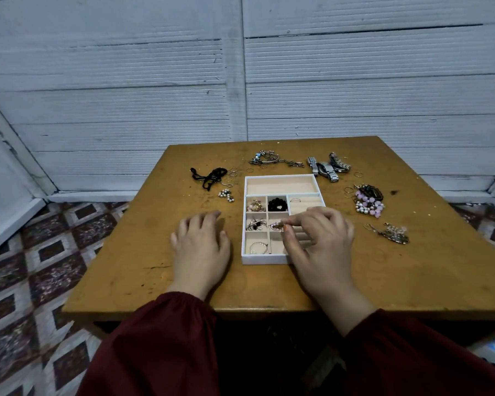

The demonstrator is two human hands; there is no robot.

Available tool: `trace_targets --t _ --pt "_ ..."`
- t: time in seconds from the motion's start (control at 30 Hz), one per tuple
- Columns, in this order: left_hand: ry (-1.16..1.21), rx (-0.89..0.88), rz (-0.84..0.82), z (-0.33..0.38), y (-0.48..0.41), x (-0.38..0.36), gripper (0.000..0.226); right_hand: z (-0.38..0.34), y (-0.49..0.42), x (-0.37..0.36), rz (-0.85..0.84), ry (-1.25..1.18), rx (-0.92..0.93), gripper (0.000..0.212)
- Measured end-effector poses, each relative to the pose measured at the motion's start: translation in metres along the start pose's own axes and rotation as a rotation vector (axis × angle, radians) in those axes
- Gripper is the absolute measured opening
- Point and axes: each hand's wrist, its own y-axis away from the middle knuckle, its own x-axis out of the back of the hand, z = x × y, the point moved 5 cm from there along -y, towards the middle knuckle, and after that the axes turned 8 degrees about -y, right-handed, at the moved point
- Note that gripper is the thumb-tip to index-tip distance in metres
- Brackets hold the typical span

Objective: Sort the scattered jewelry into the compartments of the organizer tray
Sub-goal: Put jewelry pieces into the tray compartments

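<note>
A white organizer tray [244, 218] with cream compartments sits mid-table. My right hand [317, 241] hovers over its right side and pinches a small gold-and-pink jewelry piece [277, 225] above the middle compartment. My left hand [200, 241] rests flat on the table left of the tray, holding nothing. Inside the tray lie a black bead bracelet [277, 204], mixed gold pieces [256, 205], a silver-black brooch [255, 224], a thin ring [295, 200] and hoop earrings [259, 247]. The long back compartment [280, 184] holds nothing.
Scattered on the wooden table [126, 267]: a black cord necklace [209, 175], pearl cluster [226, 194], silver bracelets [269, 160], watches [327, 167], pink and pearl beads [369, 202], a gold pendant chain [392, 232], loose gold rings [347, 191]. A wall stands behind.
</note>
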Motion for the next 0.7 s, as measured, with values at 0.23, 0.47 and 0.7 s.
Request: trace_targets --t 0.23,0.47,0.7 --pt "-0.132 -0.032 -0.231 -0.016 0.002 -0.013 0.056 -0.007 0.001 -0.004 -0.058 0.005 0.067 0.018" --pt "-0.137 -0.031 -0.247 -0.015 0.001 -0.018 0.059 -0.007 -0.003 -0.016 -0.181 0.039 0.053 0.024" --pt "-0.142 -0.029 -0.243 -0.017 0.000 -0.020 0.058 -0.018 -0.019 -0.024 -0.286 0.103 0.046 0.016"
